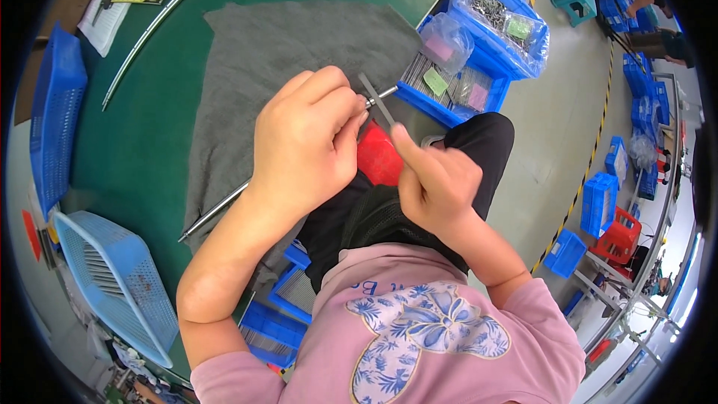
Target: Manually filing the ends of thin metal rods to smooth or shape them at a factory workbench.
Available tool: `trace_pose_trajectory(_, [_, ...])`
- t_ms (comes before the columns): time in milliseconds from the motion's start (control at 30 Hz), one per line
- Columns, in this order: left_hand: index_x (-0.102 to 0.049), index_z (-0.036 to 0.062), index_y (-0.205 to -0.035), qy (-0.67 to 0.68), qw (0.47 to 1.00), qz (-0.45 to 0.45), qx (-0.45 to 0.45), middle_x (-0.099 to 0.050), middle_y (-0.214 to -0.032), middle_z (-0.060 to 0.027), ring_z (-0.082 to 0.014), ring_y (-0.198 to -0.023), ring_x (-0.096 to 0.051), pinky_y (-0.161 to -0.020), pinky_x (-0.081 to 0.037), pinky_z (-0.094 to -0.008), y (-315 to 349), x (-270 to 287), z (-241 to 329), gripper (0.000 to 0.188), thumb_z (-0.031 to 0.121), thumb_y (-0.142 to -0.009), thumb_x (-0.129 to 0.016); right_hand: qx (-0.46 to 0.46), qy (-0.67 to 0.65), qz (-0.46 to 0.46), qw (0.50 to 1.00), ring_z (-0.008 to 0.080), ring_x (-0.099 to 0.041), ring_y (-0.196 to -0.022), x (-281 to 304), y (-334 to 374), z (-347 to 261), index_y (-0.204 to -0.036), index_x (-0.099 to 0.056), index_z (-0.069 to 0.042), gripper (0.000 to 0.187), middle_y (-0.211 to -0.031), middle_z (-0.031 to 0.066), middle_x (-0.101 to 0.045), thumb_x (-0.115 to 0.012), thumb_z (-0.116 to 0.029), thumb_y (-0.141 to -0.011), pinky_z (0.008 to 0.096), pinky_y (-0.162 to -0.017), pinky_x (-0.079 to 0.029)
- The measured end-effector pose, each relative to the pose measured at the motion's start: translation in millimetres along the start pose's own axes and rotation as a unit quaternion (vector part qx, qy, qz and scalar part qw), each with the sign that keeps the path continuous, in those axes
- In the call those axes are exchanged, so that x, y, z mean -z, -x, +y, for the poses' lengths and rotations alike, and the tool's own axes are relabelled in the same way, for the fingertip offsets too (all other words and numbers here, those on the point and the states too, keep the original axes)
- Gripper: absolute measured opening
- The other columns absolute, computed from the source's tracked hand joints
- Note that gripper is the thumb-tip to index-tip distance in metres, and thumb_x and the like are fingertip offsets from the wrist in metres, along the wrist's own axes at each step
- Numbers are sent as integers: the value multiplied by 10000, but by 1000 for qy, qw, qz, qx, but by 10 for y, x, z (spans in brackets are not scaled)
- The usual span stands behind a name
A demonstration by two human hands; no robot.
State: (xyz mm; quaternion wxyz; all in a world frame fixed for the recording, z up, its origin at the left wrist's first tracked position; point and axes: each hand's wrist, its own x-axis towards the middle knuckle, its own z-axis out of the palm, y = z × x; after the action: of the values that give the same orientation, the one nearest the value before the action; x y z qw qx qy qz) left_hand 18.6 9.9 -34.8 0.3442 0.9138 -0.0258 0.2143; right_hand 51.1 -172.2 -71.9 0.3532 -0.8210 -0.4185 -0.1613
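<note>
My left hand point(310, 131) is closed round a thin shiny metal rod point(217, 209). The rod runs slantwise under my wrist, and its far end comes out past my fingertips. In my right hand point(445, 187) is a narrow flat grey file point(380, 102), gripped with the thumb along it. The file crosses the rod near that far end; whether they touch I cannot tell. A grey cloth point(299, 37) lies on the green table beneath the left hand. Below the rod's end, a red surface point(379, 155) shows between my hands.
Blue bins of metal parts point(441, 114) stand just beyond the right hand. A long curved metal tube point(161, 19) lies at the far left, near a light blue basket point(138, 284). Blue trays point(273, 322) sit beside my lap. A person works at the far right.
</note>
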Motion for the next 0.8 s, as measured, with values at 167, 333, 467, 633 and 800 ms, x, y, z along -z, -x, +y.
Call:
trace_pose_trajectory(167, [-597,21,-709,-9,1000,-3,-13,-536,-727,-75,-274,-666,-544,-569,-449,-370,-5,11,-5,115,-38,-644,-671,-2,-22,11,1000,182,-463,-379,-55,-249,-29,-1059,-706,-67,459,-545,22,-544,-608,8,-617,286,-400,-364])
trace_pose_trajectory(333, [-594,19,-708,-8,1000,-6,-11,-535,-722,-77,-276,-660,-541,-567,-446,-370,-4,9,-9,114,-42,-645,-667,-42,-29,-45,998,187,-474,-417,151,1,-63,-1049,-693,-36,424,-569,62,-549,-581,100,-663,293,-439,-364])
trace_pose_trajectory(467, [-589,15,-706,9,1000,3,-9,-535,-717,-82,-279,-655,-538,-564,-444,-371,-10,0,-3,111,-45,-647,-661,3,-26,-9,1000,188,-446,-396,-70,-248,-11,-1066,-683,-8,448,-537,60,-517,-568,112,-651,271,-441,-364])
trace_pose_trajectory(633, [-582,10,-702,10,1000,-6,-19,-536,-717,-86,-285,-654,-541,-563,-446,-372,-13,13,-34,113,-48,-644,-661,-12,-20,17,1000,173,-427,-398,-86,40,19,-1061,-698,-67,442,-523,14,-448,-616,11,-633,302,-404,-330])
trace_pose_trajectory(800, [-581,10,-701,17,1000,-5,-12,-533,-714,-89,-289,-653,-542,-562,-445,-376,-22,30,-30,117,-52,-638,-659,42,-41,65,996,176,-378,-388,-308,-15,88,-1095,-661,34,462,-517,38,-434,-559,115,-652,287,-415,-295])
